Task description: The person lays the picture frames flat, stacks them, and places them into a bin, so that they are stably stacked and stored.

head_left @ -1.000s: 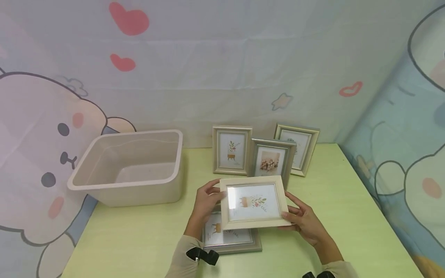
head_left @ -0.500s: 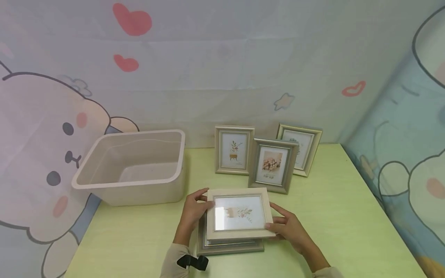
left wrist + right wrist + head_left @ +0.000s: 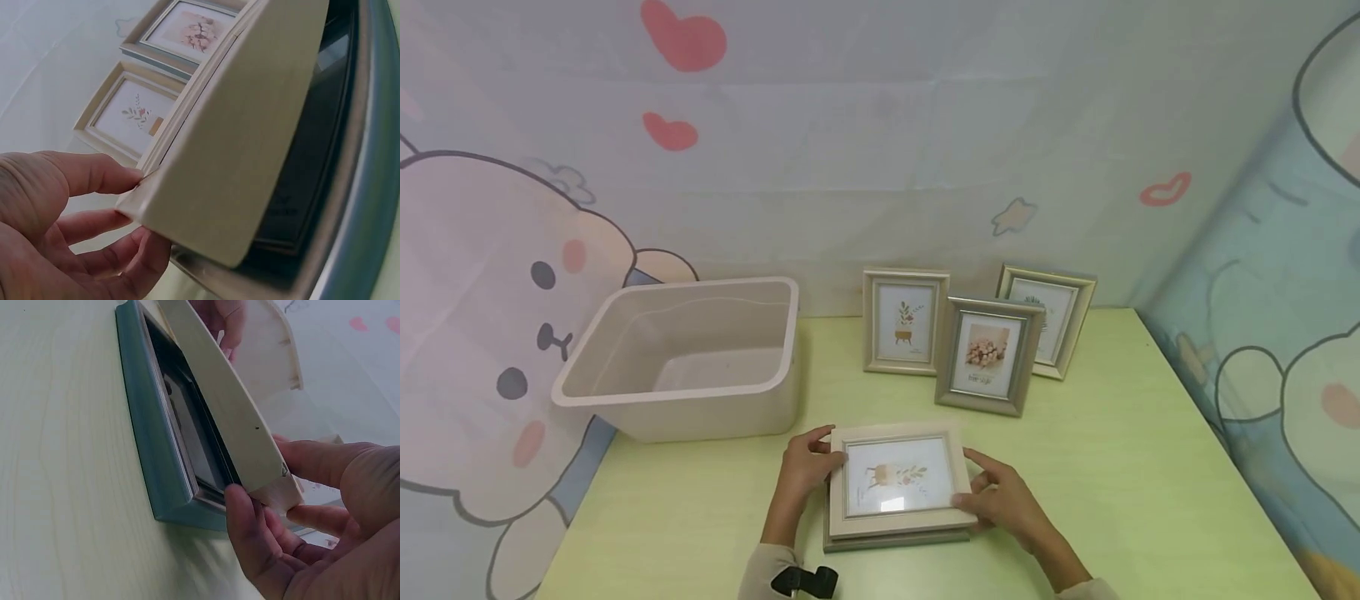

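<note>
Both hands hold a cream picture frame [image 3: 898, 523] with a plant print, its long side across. My left hand [image 3: 803, 465] pinches its left end, thumb on the front border and fingers at the back edge. At the other end my right hand [image 3: 1003, 502] grips the right side, thumb on the front. Directly below lies a larger grey-brown picture frame [image 3: 895, 543], flat on the table. In the right wrist view, a wedge-shaped gap shows between the cream frame [image 3: 234, 400] and the lower frame [image 3: 147, 425], whose glass is partly covered.
Three picture frames stand at the back: a beige one [image 3: 868, 321], a grey-brown one [image 3: 951, 354] with a flower print, and a light one [image 3: 1078, 312] partly behind it. A beige plastic tub [image 3: 700, 417] sits at the left, near the printed backdrop [image 3: 880, 167].
The cream frame has come down and toward the left, held by both hands, and now overlaps most of the lower frame. The standing frames and tub have stayed in place.
</note>
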Demonstrator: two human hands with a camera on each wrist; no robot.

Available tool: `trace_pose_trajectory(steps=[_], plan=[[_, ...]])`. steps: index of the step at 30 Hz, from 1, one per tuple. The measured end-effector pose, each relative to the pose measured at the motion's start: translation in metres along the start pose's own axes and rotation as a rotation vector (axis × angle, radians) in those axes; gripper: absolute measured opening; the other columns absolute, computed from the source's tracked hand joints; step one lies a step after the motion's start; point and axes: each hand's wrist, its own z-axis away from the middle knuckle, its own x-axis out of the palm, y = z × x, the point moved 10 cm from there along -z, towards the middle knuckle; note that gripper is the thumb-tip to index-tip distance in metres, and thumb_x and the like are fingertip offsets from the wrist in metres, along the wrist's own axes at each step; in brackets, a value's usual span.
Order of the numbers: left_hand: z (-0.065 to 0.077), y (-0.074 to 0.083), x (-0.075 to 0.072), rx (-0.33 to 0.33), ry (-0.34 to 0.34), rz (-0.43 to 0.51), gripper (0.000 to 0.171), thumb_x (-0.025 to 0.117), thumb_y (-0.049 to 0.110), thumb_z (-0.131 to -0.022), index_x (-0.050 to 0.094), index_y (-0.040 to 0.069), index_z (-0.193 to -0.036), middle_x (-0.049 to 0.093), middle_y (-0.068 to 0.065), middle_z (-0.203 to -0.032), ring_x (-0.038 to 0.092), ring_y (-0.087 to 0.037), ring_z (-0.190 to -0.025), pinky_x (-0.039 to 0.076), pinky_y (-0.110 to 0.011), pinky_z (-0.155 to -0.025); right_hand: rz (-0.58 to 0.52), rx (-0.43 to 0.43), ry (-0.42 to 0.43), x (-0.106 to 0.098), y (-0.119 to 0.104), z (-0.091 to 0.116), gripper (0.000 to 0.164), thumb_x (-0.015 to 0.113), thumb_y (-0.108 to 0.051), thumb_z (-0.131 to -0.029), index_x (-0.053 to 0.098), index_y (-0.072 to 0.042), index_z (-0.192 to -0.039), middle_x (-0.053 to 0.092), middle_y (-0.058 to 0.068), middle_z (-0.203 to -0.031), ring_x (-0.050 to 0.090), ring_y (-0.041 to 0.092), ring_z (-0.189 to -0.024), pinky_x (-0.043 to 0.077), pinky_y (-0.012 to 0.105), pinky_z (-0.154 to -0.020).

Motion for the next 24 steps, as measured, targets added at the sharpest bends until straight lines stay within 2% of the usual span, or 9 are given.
trace_pose_trajectory(steps=[4, 10, 18, 24], plan=[[0.003, -0.008, -0.002, -0.019, 0.020, -0.013, 0.056, 0.072, 0.004, -0.077, 0.062, -0.003, -0.131, 0.062, -0.015, -0.095, 0.055, -0.021, -0.081, 0.047, -0.026, -0.060, 0.044, 0.005, 0.001, 0.005, -0.001, 0.002, 0.086, 0.082, -0.016, -0.082, 0.035, 0.000, -0.152, 0.054, 0.009, -0.089, 0.056, 0.015, -0.063, 0.057, 0.029, -0.058], [0.007, -0.010, -0.002, -0.017, 0.066, -0.026, 0.055, 0.069, 0.002, -0.073, 0.065, -0.002, -0.128, 0.064, -0.012, -0.091, 0.057, -0.021, -0.083, 0.046, -0.026, -0.064, 0.044, 0.008, -0.041, 0.011, 0.003, 0.005, 0.086, 0.079, -0.016, -0.084, 0.031, 0.003, -0.153, 0.061, 0.011, -0.087, 0.060, 0.017, -0.062, 0.058, 0.032, -0.058], [0.005, -0.010, -0.002, 0.008, 0.092, -0.081, 0.055, 0.066, 0.001, -0.071, 0.066, -0.003, -0.125, 0.059, -0.004, -0.081, 0.051, -0.017, -0.075, 0.040, -0.026, -0.061, 0.060, 0.014, -0.025, 0.011, 0.004, 0.005, 0.084, 0.079, -0.012, -0.083, 0.033, 0.004, -0.152, 0.058, 0.013, -0.090, 0.060, 0.019, -0.064, 0.060, 0.035, -0.059], [0.006, -0.009, -0.004, 0.029, 0.114, -0.121, 0.054, 0.066, 0.004, -0.072, 0.067, -0.001, -0.126, 0.060, -0.005, -0.083, 0.051, -0.017, -0.075, 0.040, -0.027, -0.062, 0.063, 0.014, -0.029, 0.013, 0.005, 0.003, 0.083, 0.079, -0.012, -0.083, 0.034, 0.003, -0.151, 0.057, 0.013, -0.091, 0.060, 0.018, -0.065, 0.060, 0.036, -0.058]])
